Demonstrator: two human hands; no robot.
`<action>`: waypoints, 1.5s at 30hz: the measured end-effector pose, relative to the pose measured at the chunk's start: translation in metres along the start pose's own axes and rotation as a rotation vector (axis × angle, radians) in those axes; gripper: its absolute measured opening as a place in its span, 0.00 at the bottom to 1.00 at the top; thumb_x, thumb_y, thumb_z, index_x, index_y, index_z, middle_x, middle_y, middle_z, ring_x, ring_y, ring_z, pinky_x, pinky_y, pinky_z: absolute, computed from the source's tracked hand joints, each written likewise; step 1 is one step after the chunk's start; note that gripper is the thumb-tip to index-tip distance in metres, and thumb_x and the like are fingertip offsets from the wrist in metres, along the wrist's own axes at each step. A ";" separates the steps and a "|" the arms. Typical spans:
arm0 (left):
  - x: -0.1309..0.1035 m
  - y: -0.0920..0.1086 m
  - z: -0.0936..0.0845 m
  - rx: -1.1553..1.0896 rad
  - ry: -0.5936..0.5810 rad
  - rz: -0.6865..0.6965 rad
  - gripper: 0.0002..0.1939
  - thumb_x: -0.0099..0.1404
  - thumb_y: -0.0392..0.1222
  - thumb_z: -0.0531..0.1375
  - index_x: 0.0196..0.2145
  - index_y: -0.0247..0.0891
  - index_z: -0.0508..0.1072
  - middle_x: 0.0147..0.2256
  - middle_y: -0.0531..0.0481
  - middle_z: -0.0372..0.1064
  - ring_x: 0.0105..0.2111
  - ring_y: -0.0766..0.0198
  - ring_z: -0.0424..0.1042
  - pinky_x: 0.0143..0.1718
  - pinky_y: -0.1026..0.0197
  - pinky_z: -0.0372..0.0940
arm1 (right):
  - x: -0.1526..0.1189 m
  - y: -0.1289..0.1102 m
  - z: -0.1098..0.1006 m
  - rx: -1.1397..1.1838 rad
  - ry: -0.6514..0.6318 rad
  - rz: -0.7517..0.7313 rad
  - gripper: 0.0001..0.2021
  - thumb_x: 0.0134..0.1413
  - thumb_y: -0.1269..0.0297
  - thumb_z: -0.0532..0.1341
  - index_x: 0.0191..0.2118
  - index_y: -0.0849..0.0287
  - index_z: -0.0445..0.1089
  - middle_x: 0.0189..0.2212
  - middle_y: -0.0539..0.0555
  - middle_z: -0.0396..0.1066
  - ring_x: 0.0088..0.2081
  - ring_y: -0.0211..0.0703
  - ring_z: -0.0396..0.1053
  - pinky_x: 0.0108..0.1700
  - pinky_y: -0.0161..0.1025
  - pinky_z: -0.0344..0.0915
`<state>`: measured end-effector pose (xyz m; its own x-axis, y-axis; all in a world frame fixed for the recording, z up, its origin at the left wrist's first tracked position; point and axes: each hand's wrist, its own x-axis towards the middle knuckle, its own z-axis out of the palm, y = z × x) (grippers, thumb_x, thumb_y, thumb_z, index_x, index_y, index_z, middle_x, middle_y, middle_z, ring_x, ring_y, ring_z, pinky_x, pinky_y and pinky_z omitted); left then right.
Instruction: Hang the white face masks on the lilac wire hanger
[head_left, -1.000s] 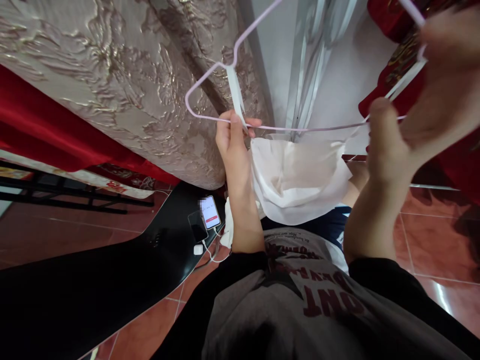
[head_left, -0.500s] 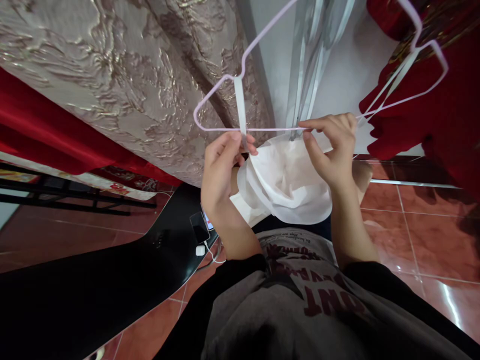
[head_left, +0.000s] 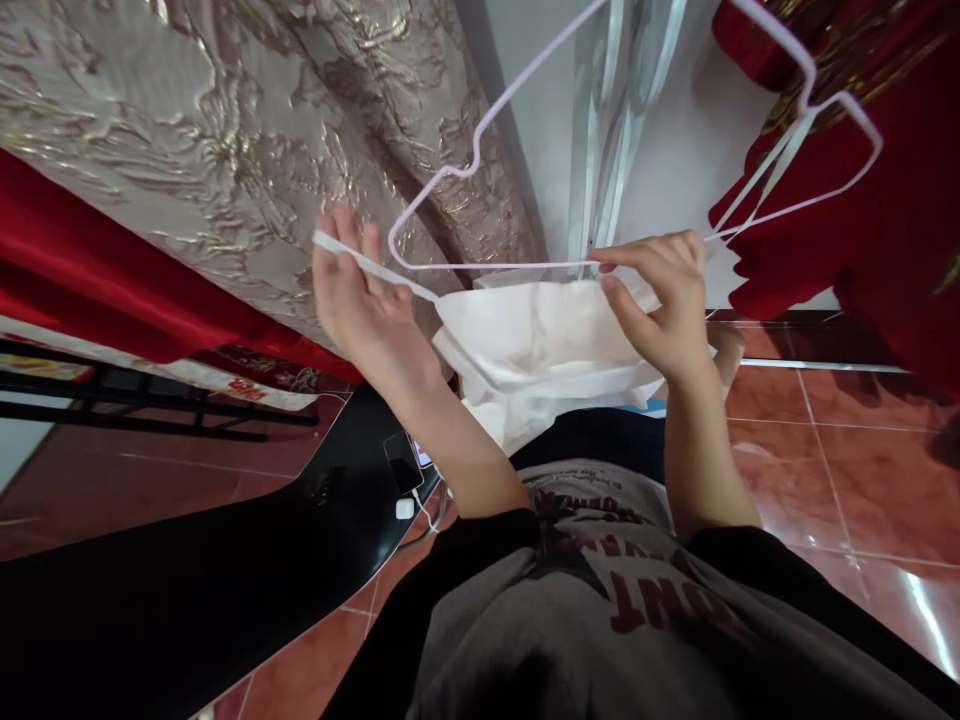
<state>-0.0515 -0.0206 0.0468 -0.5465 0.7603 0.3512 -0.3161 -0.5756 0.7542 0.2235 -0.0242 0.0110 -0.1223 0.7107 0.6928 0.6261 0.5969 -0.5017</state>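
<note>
A pale pink hanger (head_left: pixel 495 266) crosses the view in front of me. My right hand (head_left: pixel 664 300) pinches its lower bar near the middle between thumb and fingers. Below the bar hangs a white garment (head_left: pixel 547 335) with thin straps. Its right strap (head_left: pixel 772 170) is looped in the hanger's right notch. The left strap (head_left: pixel 382 270) is off the hanger and stretched to the left. My left hand (head_left: pixel 367 290) holds that strap across its partly spread fingers, which are slightly blurred.
A shiny beige patterned curtain (head_left: pixel 225 130) hangs at the left and red cloth (head_left: pixel 885 200) at the right. A black tabletop (head_left: pixel 225 560) holds a phone (head_left: pixel 403 462) and a white charger (head_left: pixel 405 508). Red floor tiles (head_left: pixel 862 470) lie below.
My left hand has moved left and up, drawing the left strap out of the hanger's notch. The garment's top edge is pulled straighter. My right hand keeps its pinch on the bar.
</note>
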 end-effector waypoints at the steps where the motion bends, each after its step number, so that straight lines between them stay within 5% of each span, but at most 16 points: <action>1: -0.005 -0.005 -0.003 0.036 0.001 -0.020 0.09 0.80 0.45 0.66 0.54 0.44 0.81 0.62 0.47 0.81 0.68 0.52 0.75 0.53 0.55 0.76 | 0.000 -0.001 0.001 0.007 0.000 -0.009 0.14 0.74 0.55 0.61 0.56 0.43 0.82 0.45 0.51 0.84 0.50 0.52 0.79 0.67 0.62 0.67; 4: -0.020 -0.016 0.001 0.113 -0.191 -0.179 0.14 0.78 0.53 0.70 0.51 0.42 0.83 0.56 0.40 0.84 0.60 0.43 0.80 0.38 0.55 0.72 | -0.002 -0.008 0.009 0.021 0.000 -0.058 0.16 0.74 0.55 0.63 0.62 0.42 0.79 0.52 0.51 0.85 0.56 0.54 0.80 0.70 0.65 0.66; 7: -0.031 -0.022 0.022 0.053 -0.271 -0.199 0.11 0.82 0.49 0.64 0.43 0.45 0.83 0.45 0.42 0.85 0.51 0.47 0.84 0.25 0.59 0.61 | -0.006 -0.017 0.016 0.057 0.022 -0.097 0.20 0.74 0.55 0.64 0.67 0.40 0.75 0.61 0.52 0.82 0.66 0.57 0.77 0.76 0.69 0.63; 13: -0.035 -0.027 0.042 -0.033 -0.226 -0.193 0.21 0.87 0.37 0.54 0.34 0.43 0.77 0.33 0.44 0.77 0.42 0.54 0.84 0.20 0.61 0.51 | -0.024 0.019 0.015 0.244 0.704 0.080 0.16 0.73 0.55 0.66 0.62 0.41 0.75 0.59 0.55 0.74 0.64 0.56 0.75 0.70 0.62 0.71; 17: -0.032 -0.032 0.039 0.017 -0.172 -0.245 0.17 0.85 0.48 0.63 0.35 0.45 0.76 0.34 0.44 0.77 0.47 0.49 0.84 0.26 0.60 0.60 | -0.027 0.056 0.010 0.499 0.586 0.305 0.11 0.72 0.50 0.63 0.54 0.44 0.72 0.47 0.55 0.75 0.52 0.56 0.79 0.66 0.64 0.72; 21: -0.032 -0.034 0.038 0.030 -0.158 -0.260 0.15 0.83 0.52 0.65 0.37 0.47 0.75 0.35 0.43 0.78 0.54 0.46 0.83 0.27 0.60 0.63 | -0.022 0.058 0.008 0.635 0.611 0.444 0.12 0.68 0.45 0.64 0.41 0.47 0.71 0.34 0.53 0.72 0.37 0.52 0.75 0.49 0.56 0.74; 25: -0.032 -0.034 0.039 0.040 -0.125 -0.289 0.15 0.86 0.52 0.61 0.39 0.46 0.73 0.34 0.43 0.76 0.54 0.47 0.84 0.25 0.61 0.62 | -0.015 0.037 -0.004 0.668 0.399 0.516 0.14 0.62 0.45 0.68 0.36 0.48 0.74 0.32 0.53 0.72 0.34 0.48 0.71 0.43 0.51 0.71; 28: -0.031 -0.034 0.042 0.050 -0.088 -0.274 0.16 0.87 0.52 0.61 0.38 0.46 0.71 0.33 0.45 0.74 0.50 0.50 0.85 0.24 0.62 0.61 | -0.010 0.014 -0.025 0.641 0.303 0.557 0.10 0.61 0.53 0.69 0.33 0.52 0.79 0.29 0.53 0.76 0.33 0.45 0.74 0.42 0.46 0.71; 36: -0.029 -0.032 0.043 0.047 -0.055 -0.260 0.17 0.88 0.48 0.59 0.37 0.45 0.69 0.31 0.47 0.69 0.44 0.54 0.87 0.18 0.65 0.54 | -0.003 -0.047 -0.094 0.233 0.008 0.565 0.10 0.63 0.66 0.70 0.29 0.54 0.86 0.28 0.52 0.83 0.31 0.38 0.79 0.33 0.37 0.70; 41: -0.027 -0.035 0.039 0.021 -0.089 -0.282 0.16 0.87 0.48 0.59 0.38 0.45 0.70 0.32 0.45 0.72 0.54 0.48 0.85 0.23 0.63 0.62 | 0.027 -0.038 -0.078 0.555 0.337 0.277 0.21 0.59 0.81 0.62 0.43 0.52 0.90 0.32 0.49 0.83 0.34 0.39 0.82 0.40 0.41 0.78; 45: -0.028 -0.035 0.039 -0.025 -0.129 -0.278 0.16 0.88 0.44 0.57 0.37 0.45 0.71 0.32 0.45 0.72 0.51 0.49 0.85 0.23 0.62 0.61 | 0.044 0.041 -0.072 0.607 0.548 -0.029 0.25 0.63 0.78 0.63 0.50 0.39 0.89 0.47 0.44 0.88 0.47 0.37 0.86 0.48 0.37 0.79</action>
<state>0.0051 -0.0104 0.0323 -0.3340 0.9207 0.2018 -0.4595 -0.3460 0.8180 0.2992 0.0048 0.0584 0.3605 0.5027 0.7857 0.0828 0.8217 -0.5638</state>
